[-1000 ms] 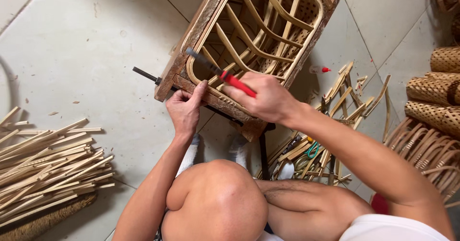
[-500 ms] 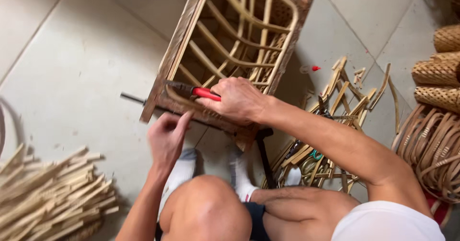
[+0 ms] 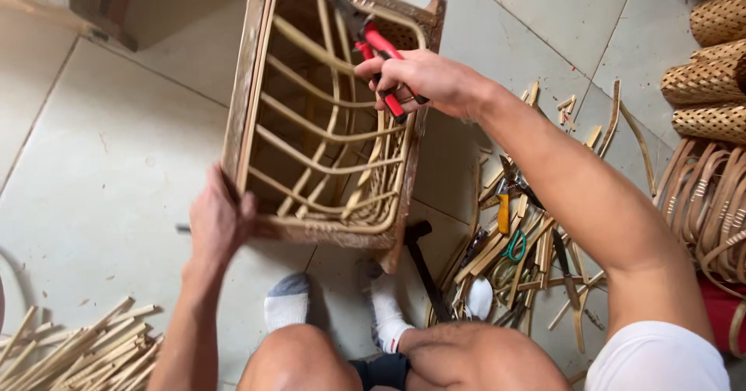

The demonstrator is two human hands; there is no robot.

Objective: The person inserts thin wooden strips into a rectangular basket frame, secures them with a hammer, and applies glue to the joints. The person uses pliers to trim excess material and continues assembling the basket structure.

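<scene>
**Rattan frame held upright, pliers at its far end**

The rattan frame (image 3: pixel 326 119) stands on the tiled floor (image 3: pixel 101 166) in front of the person's feet, its long axis running away from them, curved slats crossing its open face. The left hand (image 3: pixel 220 222) clasps the near left corner, fingers wrapped around the wooden rail. The right hand (image 3: pixel 420 80) is closed around red-handled pliers (image 3: pixel 373 49), whose nose points up-left to the frame's far rail. Just right of the frame lie a hammer (image 3: pixel 423 271) and a heap of cane offcuts and hand tools (image 3: pixel 528 243). Woven rolls (image 3: pixel 711 72) sit at far right; cut cane strips (image 3: pixel 85 352) lie at lower left.
</scene>
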